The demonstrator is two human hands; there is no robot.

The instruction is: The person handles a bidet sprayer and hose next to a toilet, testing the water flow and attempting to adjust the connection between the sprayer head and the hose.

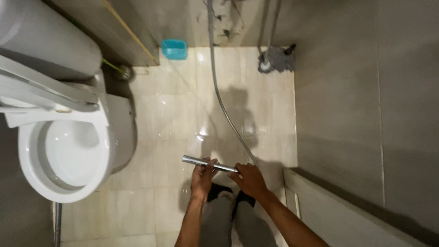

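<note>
We hold a short, straight, shiny metal tube (209, 163) level in front of us, above the wet, pale glossy tiled floor (169, 119) and just over our knees. Our left hand (203, 177) is closed around the tube near its middle, fingers curled over the top; our right hand (248, 179) is closed on its right end, just where the long grey flexible hose (222, 103) seems to meet it — the joint itself is hidden under the fingers, so we cannot tell whether the two are joined.

To do this well, we judge that the left grip should stay firm and steady the tube while the right hand does the fine work at the end. Keep the tube level and the hose free of kinks as it runs up towards the wall. The floor looks slick — so we stand squarely and stay well apart from the open white ceramic toilet bowl (64, 155) on our left.
</note>
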